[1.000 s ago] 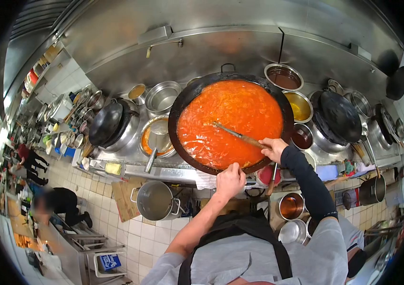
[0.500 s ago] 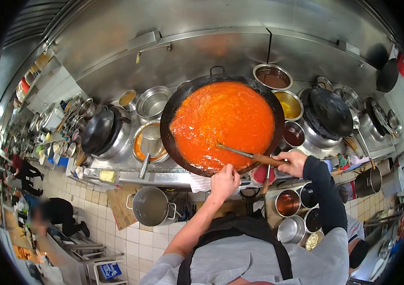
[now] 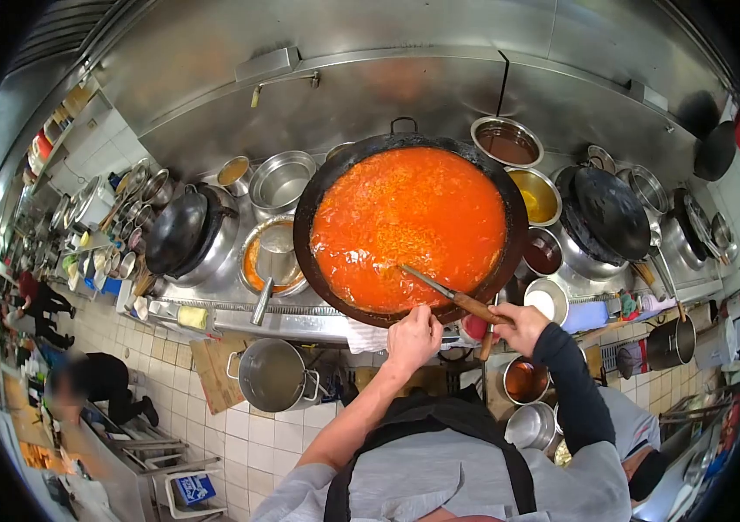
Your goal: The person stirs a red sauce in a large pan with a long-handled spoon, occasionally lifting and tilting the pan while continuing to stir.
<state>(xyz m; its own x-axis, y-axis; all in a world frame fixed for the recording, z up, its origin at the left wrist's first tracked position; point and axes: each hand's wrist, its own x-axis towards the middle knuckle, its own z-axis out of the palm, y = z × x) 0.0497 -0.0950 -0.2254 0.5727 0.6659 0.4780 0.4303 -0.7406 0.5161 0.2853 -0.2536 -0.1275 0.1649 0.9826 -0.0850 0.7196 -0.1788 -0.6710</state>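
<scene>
A large black wok sits on the stove, filled with bright orange-red sauce that is bubbly near its front side. My right hand is closed around the wooden handle of a long cooking utensil. Its metal shaft slants left into the sauce, and its head is hidden under the surface. At the near rim of the wok my left hand is closed, fingertips at the edge. A white cloth hangs just left of that hand. Another wooden handle points down beside my right hand.
Sauce bowls line the wok's right side. A strainer lies over a bowl on the left. Black woks flank both sides. A tall pot stands below left. One person bends at the left; another is close at right.
My right hand has moved left and slightly down with the utensil, whose shaft is now steeper. A round container with white contents has come into view beside it. My left hand stays at the rim.
</scene>
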